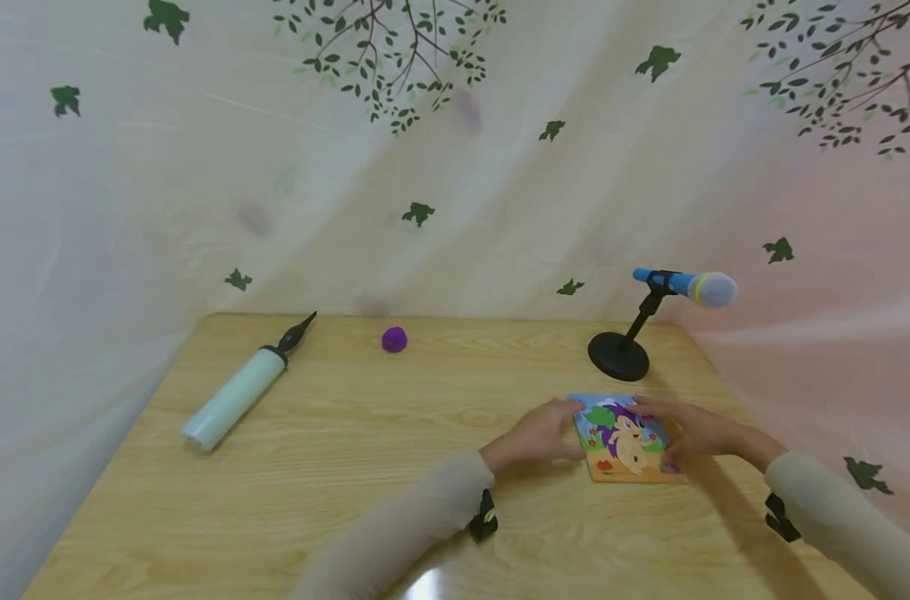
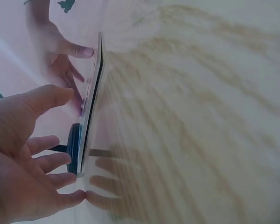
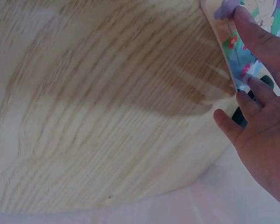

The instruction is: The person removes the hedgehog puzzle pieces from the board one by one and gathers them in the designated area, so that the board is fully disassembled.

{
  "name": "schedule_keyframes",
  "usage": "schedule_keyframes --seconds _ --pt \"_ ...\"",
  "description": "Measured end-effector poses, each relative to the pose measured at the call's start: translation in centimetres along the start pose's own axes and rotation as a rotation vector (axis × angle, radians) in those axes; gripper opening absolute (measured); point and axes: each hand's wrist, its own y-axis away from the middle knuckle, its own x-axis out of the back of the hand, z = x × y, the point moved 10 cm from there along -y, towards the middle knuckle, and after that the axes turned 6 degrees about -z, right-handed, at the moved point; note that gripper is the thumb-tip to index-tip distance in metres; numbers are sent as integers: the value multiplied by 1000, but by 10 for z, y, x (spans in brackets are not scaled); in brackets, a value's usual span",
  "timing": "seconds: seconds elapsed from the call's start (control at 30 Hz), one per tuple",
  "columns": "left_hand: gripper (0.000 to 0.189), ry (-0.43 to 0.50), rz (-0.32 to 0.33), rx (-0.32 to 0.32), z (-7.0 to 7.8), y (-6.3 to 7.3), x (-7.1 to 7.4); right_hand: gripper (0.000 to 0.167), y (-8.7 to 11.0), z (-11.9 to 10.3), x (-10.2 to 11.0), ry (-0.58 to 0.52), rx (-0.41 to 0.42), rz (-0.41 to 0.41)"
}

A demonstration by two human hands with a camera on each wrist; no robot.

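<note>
A thin square picture puzzle [image 1: 626, 446] with a purple-haired cartoon hedgehog lies flat on the wooden table, right of centre. My left hand [image 1: 541, 431] is at its left edge, thumb and fingers spread apart; the left wrist view shows the fingers [image 2: 53, 161] loosely extended beside the board. Over the right side reaches my right hand [image 1: 698, 429], its index finger near the top edge and its thumb low on the right. In the right wrist view the thumb [image 3: 252, 30] rests at a lilac patch on the puzzle's edge, with the other fingers loosely spread.
Behind the puzzle, a blue toy microphone [image 1: 683, 285] sits on a black stand [image 1: 618, 357]. A purple ball [image 1: 394, 339] lies near the table's back edge. To the left is a pale green hand pump [image 1: 233, 400] with a black nozzle. A leaf-printed curtain [image 1: 455, 167] hangs behind.
</note>
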Motion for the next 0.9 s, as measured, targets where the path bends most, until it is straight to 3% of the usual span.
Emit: schedule_keyframes --seconds 0.17,0.33,0.7,0.9 --pt "79 -108 -51 55 -3 -1 -7 84 -5 -11 -1 50 73 31" --pt "81 -92 -65 117 -18 6 -2 83 -17 -21 -3 42 90 12" --pt "88 -85 -41 148 -47 38 35 81 -61 -45 -8 59 73 -19" --pt "90 -59 -54 157 -74 63 59 80 -92 -68 -14 68 107 -28"
